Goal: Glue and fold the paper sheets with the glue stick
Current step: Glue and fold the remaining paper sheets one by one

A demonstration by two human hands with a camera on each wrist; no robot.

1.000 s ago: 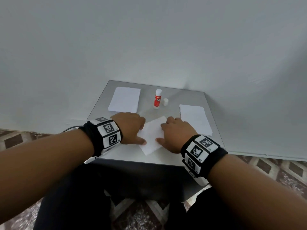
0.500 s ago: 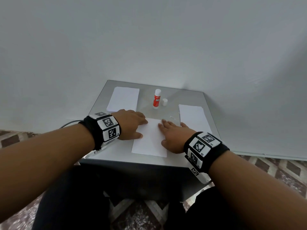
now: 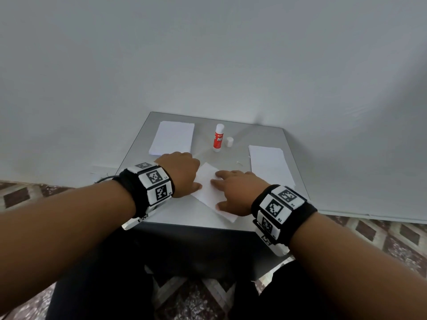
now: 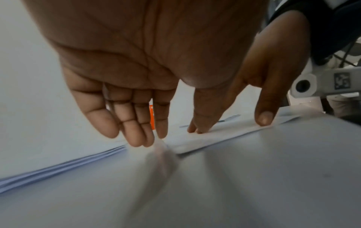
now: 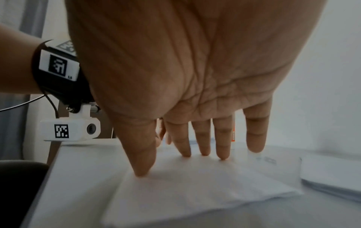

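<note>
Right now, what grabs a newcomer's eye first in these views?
Both hands at the table's near edge: the right hand presses its straight fingers flat on a white sheet lying askew, and the left hand sits at that sheet's left edge. Behind them the red glue stick stands upright and uncapped, its white cap just to its right. A paper stack lies far left, another paper pile right.

Dim, even light (wrist views blurred)
</note>
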